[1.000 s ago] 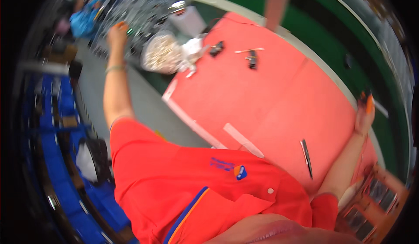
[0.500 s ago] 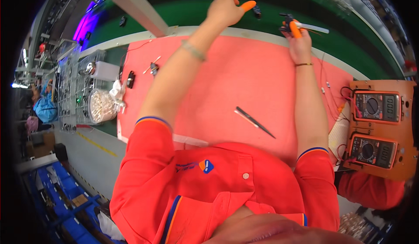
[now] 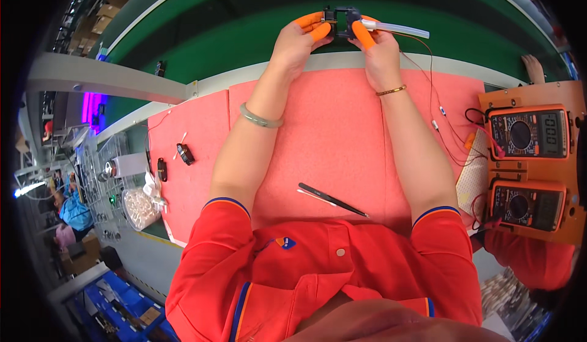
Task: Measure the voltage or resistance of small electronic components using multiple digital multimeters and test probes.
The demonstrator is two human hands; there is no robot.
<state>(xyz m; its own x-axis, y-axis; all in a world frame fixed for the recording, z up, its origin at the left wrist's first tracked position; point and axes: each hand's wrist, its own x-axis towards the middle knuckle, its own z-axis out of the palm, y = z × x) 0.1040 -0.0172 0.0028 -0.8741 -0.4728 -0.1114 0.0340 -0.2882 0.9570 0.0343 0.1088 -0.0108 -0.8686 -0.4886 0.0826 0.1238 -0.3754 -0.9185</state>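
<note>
Over the green surface [image 3: 232,42] at the far edge, my two hands are raised close together, orange covers on several fingertips. My left hand [image 3: 296,42] pinches a small dark part [image 3: 329,16] between thumb and fingers. My right hand [image 3: 380,51] grips a small black device [image 3: 353,16] and a whitish translucent stick [image 3: 400,29]. A thin reddish wire runs beside that stick. The two dark pieces are side by side; whether they are joined I cannot tell. Tweezers [image 3: 336,200] and a cotton swab [image 3: 312,196] lie on the pink mat [image 3: 318,140] near my body.
Two orange multimeters [image 3: 527,133] stand at right, with leads and thin wires [image 3: 441,111] on the mat. Leftward are small black devices [image 3: 184,153], a tub of cotton swabs [image 3: 139,210] and a grey post [image 3: 116,76]. Another person's hand [image 3: 533,68] rests at far right.
My left hand has come down from its reach and now holds a dark part. My right hand has shifted left with the device, bringing both hands together. The view has shifted too.
</note>
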